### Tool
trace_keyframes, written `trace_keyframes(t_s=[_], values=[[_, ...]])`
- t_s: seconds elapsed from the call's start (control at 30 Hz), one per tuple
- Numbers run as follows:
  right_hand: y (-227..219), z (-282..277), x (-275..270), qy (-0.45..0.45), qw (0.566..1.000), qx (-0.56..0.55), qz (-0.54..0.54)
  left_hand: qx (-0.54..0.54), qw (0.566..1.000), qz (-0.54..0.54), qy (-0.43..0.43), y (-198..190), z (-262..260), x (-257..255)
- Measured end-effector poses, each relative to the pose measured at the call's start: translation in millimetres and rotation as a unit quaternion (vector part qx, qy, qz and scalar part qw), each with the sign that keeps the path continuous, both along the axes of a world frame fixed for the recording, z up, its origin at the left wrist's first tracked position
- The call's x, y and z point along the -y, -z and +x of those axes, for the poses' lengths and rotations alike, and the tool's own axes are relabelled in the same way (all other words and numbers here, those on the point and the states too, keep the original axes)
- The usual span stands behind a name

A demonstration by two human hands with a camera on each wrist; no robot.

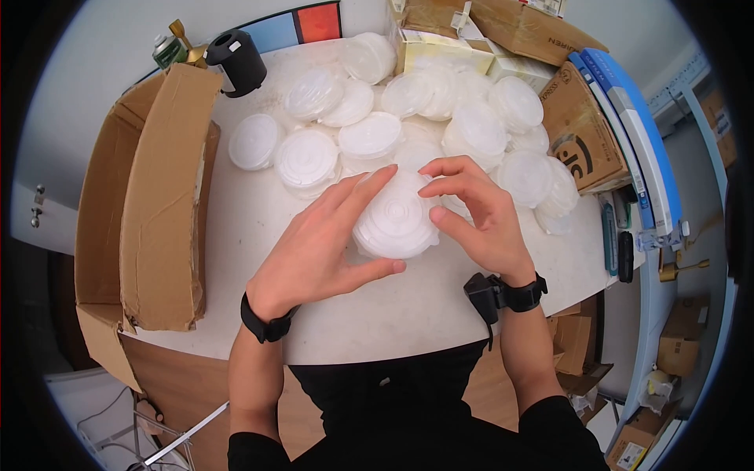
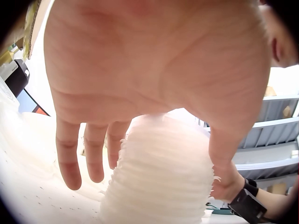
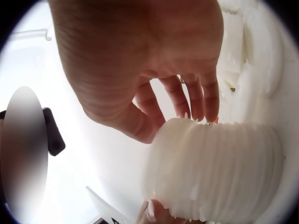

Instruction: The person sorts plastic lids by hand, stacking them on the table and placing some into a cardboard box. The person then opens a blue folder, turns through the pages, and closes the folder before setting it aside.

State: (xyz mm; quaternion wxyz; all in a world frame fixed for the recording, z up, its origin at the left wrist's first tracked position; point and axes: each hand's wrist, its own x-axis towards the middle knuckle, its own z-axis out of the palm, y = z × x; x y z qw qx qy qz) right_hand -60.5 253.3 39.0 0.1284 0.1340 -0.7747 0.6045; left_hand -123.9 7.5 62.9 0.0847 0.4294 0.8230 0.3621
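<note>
Our left hand (image 1: pixel 314 247) lies nearest its own camera, palm filling the upper part of the left wrist view, with the stack of lids (image 1: pixel 397 224) just below it. We see the stack between our two hands, seemingly standing on the bench (image 1: pixel 353 326), its long axis roughly upright and its round top turned up toward the head camera. Our left fingers (image 1: pixel 365 191) are straight and spread toward the far side, while the left thumb (image 1: pixel 381 271) reaches along the near side, so the stack lies in the gap between them. Our right hand (image 1: pixel 488 228) is at the top's right edge, its fingers loosely bent, with thumb and forefinger apart; we cannot tell whether they touch it. We judge the left hand the nearer, since it spans the stack from two sides, whereas the right is only at the upper right. Beyond the stack, away from us, loose lids (image 1: pixel 308 159) spread over the bench, and well apart to our left is a long box (image 1: pixel 169 196)
</note>
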Motion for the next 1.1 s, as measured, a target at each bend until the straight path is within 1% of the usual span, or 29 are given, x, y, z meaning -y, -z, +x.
trace_keyframes(t_s=[0.07, 0.2, 0.27, 0.37, 0.47, 0.7, 0.77, 0.8, 0.87, 1.0, 1.1], values=[[-0.6, 0.2, -1.6, -0.022, 1.000, -0.004, 0.011, 0.044, 0.999, -0.013, -0.022, -4.5, -0.4, -0.5], [-2.2, 1.1, -1.5, -0.050, 0.998, 0.003, 0.022, 0.028, 0.999, 0.003, -0.020, -2.2, -1.2, 1.9], [-3.4, 1.4, -0.6, -0.062, 0.997, 0.003, 0.047, 0.011, 0.999, 0.028, -0.017, -2.9, -1.1, 3.0], [-0.8, 1.1, 1.7, -0.049, 0.998, 0.025, 0.033, 0.000, 0.999, 0.033, -0.022, -2.2, -1.8, 4.3], [-1.5, 1.3, 1.4, -0.057, 0.998, 0.036, 0.015, -0.004, 1.000, 0.024, -0.016, -1.2, -3.9, 7.3], [-1.4, 2.2, 0.5, -0.061, 0.997, 0.028, 0.028, -0.002, 1.000, 0.017, -0.019, -2.6, -4.8, 7.1], [-4.1, 3.3, 3.2, -0.037, 0.996, 0.079, -0.036, 0.003, 0.999, 0.032, -0.027, -3.1, -4.5, 6.5], [-3.1, 2.7, 2.7, -0.037, 0.996, 0.078, -0.037, 0.003, 0.999, 0.032, -0.026, -2.5, -4.5, 6.5], [-0.3, 1.1, 1.0, -0.054, 0.990, 0.099, -0.084, 0.000, 0.999, 0.040, -0.030, -0.6, -4.7, 6.4], [-2.0, 1.5, 2.7, -0.050, 0.988, 0.090, -0.113, 0.002, 0.997, 0.064, -0.040, 1.0, -3.9, 3.4], [-2.1, 2.7, 3.7, -0.058, 0.987, 0.086, -0.125, -0.006, 0.996, 0.088, -0.026, 3.3, -4.4, 1.4]])
